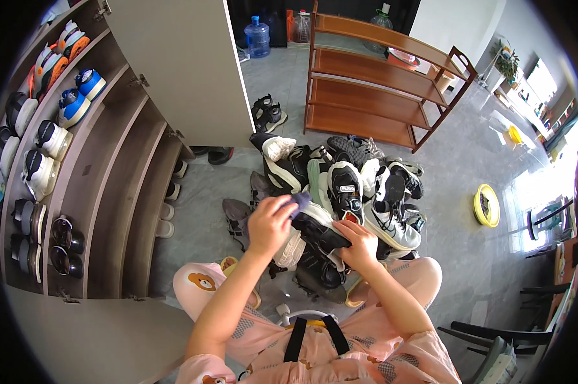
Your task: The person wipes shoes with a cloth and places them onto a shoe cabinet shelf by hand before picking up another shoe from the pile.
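Observation:
My right hand grips a black shoe with a white sole and holds it low over the heap. Bunched in the fingers of my left hand is a dark purple-blue cloth, close to the toe end of that shoe. Under and around both hands lies a pile of shoes, among them a black and white sneaker just beyond the right hand, a white and black sneaker to its right, and a grey shoe left of the left wrist.
An open shoe cabinet with several pairs on its shelves stands at the left, its door swung out. Beyond the pile is a brown wooden rack. A yellow basin rests on the floor at right, near black chairs.

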The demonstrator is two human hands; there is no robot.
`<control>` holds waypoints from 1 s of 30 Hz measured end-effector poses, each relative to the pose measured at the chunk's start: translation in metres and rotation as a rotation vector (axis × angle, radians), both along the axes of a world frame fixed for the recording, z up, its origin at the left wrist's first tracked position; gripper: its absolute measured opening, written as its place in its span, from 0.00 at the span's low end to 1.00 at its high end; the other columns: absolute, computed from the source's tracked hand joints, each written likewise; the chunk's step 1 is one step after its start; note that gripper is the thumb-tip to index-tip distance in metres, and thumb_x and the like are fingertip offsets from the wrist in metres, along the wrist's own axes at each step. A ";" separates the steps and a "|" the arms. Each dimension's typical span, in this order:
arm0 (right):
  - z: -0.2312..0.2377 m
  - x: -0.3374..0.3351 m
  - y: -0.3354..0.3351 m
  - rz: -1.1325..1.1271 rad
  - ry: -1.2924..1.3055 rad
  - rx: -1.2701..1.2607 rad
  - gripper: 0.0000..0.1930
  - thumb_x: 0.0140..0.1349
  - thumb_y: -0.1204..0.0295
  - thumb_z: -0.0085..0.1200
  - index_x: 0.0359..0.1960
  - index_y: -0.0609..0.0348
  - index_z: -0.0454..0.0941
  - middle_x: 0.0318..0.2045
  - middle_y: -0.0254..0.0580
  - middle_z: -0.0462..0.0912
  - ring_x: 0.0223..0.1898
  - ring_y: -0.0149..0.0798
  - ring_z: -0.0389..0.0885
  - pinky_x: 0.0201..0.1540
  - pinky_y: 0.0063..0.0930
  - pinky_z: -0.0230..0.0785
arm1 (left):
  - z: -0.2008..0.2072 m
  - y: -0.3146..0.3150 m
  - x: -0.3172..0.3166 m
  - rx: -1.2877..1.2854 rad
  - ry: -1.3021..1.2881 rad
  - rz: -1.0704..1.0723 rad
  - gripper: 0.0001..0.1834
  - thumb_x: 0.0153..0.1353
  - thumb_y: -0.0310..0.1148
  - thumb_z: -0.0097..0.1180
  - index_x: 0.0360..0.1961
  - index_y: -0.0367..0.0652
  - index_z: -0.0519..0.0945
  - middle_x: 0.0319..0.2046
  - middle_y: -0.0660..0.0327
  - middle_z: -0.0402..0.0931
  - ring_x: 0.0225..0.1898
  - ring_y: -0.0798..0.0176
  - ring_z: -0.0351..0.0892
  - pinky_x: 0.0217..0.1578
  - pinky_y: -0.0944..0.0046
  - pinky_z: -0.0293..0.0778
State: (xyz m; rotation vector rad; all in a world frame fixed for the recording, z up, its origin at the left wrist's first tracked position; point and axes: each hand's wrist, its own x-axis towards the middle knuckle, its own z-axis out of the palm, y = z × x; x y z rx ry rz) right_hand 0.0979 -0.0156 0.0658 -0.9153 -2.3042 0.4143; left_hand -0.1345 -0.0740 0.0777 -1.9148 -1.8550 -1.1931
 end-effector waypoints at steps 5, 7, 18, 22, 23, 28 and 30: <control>-0.004 0.004 -0.008 -0.062 0.079 -0.308 0.26 0.39 0.76 0.58 0.46 0.50 0.82 0.45 0.40 0.83 0.45 0.46 0.82 0.48 0.32 0.74 | 0.003 0.002 -0.006 0.073 -0.011 0.026 0.22 0.37 0.22 0.61 0.39 0.46 0.83 0.44 0.63 0.78 0.42 0.52 0.77 0.42 0.56 0.77; 0.001 0.004 -0.010 -0.082 0.076 -0.399 0.26 0.41 0.77 0.58 0.48 0.50 0.82 0.46 0.42 0.83 0.45 0.49 0.82 0.49 0.33 0.74 | 0.002 -0.003 0.008 0.098 -0.002 -0.041 0.22 0.37 0.22 0.62 0.40 0.47 0.83 0.45 0.63 0.78 0.43 0.52 0.76 0.42 0.56 0.77; -0.020 0.008 0.002 -0.063 0.295 -0.954 0.20 0.48 0.81 0.57 0.47 0.62 0.81 0.34 0.39 0.85 0.36 0.30 0.81 0.42 0.25 0.72 | 0.003 -0.005 -0.012 0.105 -0.005 0.069 0.22 0.37 0.20 0.61 0.39 0.48 0.83 0.45 0.64 0.78 0.42 0.52 0.76 0.41 0.56 0.77; -0.019 0.001 0.000 -0.098 0.483 -1.128 0.16 0.50 0.84 0.56 0.43 0.66 0.81 0.32 0.35 0.84 0.33 0.28 0.79 0.39 0.22 0.71 | -0.007 -0.016 0.011 0.053 -0.043 -0.053 0.24 0.38 0.20 0.61 0.41 0.49 0.83 0.44 0.64 0.78 0.41 0.53 0.76 0.41 0.58 0.77; -0.017 -0.002 0.000 -0.148 0.586 -1.196 0.14 0.51 0.85 0.55 0.41 0.66 0.81 0.32 0.36 0.84 0.32 0.28 0.80 0.37 0.22 0.72 | -0.011 -0.018 0.017 0.027 -0.032 -0.117 0.24 0.38 0.21 0.62 0.42 0.49 0.83 0.45 0.65 0.78 0.41 0.53 0.76 0.41 0.58 0.77; -0.008 0.003 0.008 -0.163 0.491 -1.384 0.14 0.51 0.83 0.56 0.41 0.65 0.80 0.34 0.41 0.85 0.34 0.34 0.83 0.40 0.27 0.77 | 0.005 -0.015 0.010 0.088 -0.052 -0.028 0.22 0.38 0.21 0.61 0.40 0.50 0.83 0.44 0.64 0.78 0.41 0.52 0.77 0.40 0.57 0.77; -0.002 0.001 0.004 -0.173 0.498 -1.405 0.13 0.51 0.83 0.56 0.40 0.65 0.81 0.34 0.40 0.84 0.35 0.33 0.82 0.41 0.26 0.74 | 0.003 -0.010 -0.009 0.113 -0.057 0.067 0.22 0.38 0.21 0.61 0.40 0.48 0.83 0.44 0.64 0.78 0.40 0.51 0.76 0.41 0.56 0.76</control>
